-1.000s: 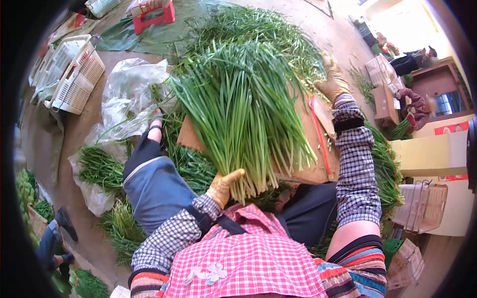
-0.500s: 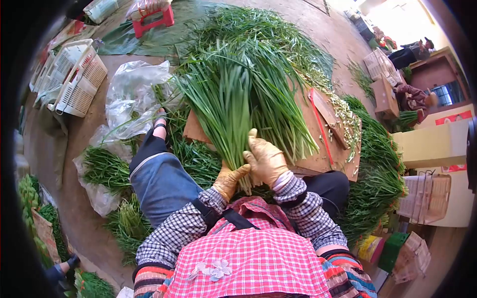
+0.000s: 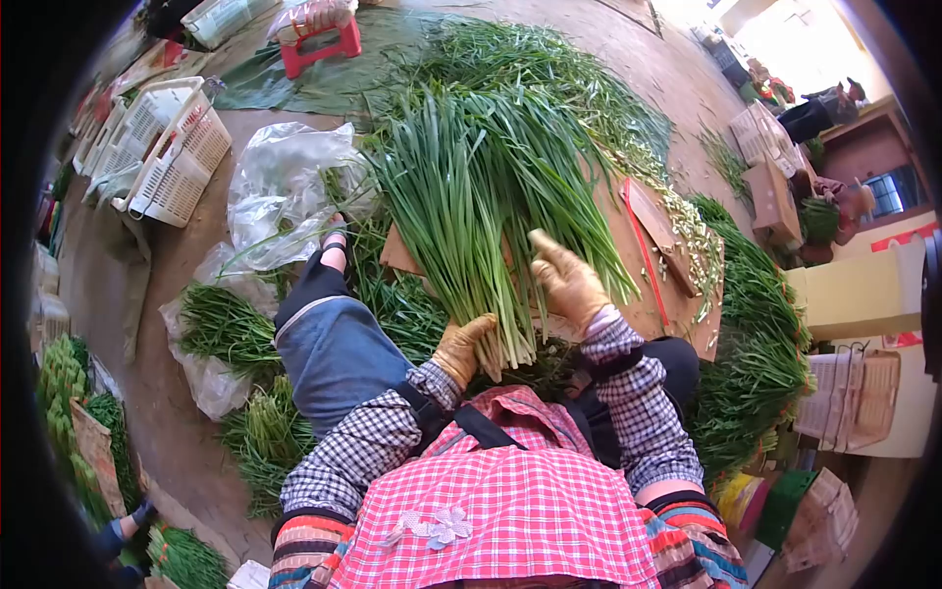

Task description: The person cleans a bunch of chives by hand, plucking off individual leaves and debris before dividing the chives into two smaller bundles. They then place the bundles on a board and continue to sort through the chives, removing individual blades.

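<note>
My left hand (image 3: 461, 351), in a tan glove, is closed around the pale lower stalks of a bunch of garlic chives (image 3: 446, 211). The long green leaves fan away from me over a brown board. My right hand (image 3: 569, 280), gloved too, is beside the bunch with its fingers stretched out and nothing visible in them. It is nearest to a second pile of garlic chives (image 3: 559, 177), which lies on the board (image 3: 677, 329) to the right. A flat wooden piece (image 3: 659, 236) and a red strip (image 3: 643, 257) lie on the board's right side.
Cut stalk pieces (image 3: 692, 231) are scattered along the board's right edge. Bundled greens (image 3: 751, 334) are stacked at the right. Clear plastic bags (image 3: 285, 187) and white crates (image 3: 182, 147) are at the left, a red stool (image 3: 324, 47) behind. Other people are at far right.
My right hand has come away from the bunch and moved right, its fingers now extended. My left hand keeps its grip on the stalks, which are spread wider. The view has shifted slightly.
</note>
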The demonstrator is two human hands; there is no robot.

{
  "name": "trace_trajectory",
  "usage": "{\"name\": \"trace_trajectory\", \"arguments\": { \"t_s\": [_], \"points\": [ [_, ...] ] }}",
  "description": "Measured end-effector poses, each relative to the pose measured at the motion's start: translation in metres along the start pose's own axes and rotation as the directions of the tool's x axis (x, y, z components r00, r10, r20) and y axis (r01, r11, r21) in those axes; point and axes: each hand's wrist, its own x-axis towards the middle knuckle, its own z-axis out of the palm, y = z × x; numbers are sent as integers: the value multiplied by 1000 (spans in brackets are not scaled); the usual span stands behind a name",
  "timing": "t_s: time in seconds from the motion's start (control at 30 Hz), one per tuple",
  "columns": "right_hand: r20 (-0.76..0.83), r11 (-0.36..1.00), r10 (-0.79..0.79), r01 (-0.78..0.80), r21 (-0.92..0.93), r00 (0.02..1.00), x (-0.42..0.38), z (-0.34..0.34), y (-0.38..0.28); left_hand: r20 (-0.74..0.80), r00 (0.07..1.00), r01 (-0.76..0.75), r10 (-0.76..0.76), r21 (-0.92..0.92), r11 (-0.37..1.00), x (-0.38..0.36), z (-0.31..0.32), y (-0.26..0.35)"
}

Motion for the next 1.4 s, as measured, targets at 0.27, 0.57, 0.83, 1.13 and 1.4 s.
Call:
{"name": "trace_trajectory", "arguments": {
  "t_s": [0.27,0.57,0.83,1.13,1.4],
  "points": [
    [-165,587,118,-203,-784,979,-2,-13,-3,-8,1000,-2,2,-7,1000,3,-8,-4],
    [-375,767,-344,27,-641,861,2,-15,12,-6,1000,-15,15,-5,1000,3,-9,-5],
    [-135,520,83,-159,-839,987,-25,13,21,16,1000,-16,16,5,1000,6,-12,-7],
    [-30,915,-145,123,-384,989,-33,32,5,194,969,201,-153,-264,943,4,-16,-2],
    [-90,696,143,-165,-699,986,-36,10,26,151,975,196,-165,-222,955,7,-19,-5]
  ]
}}
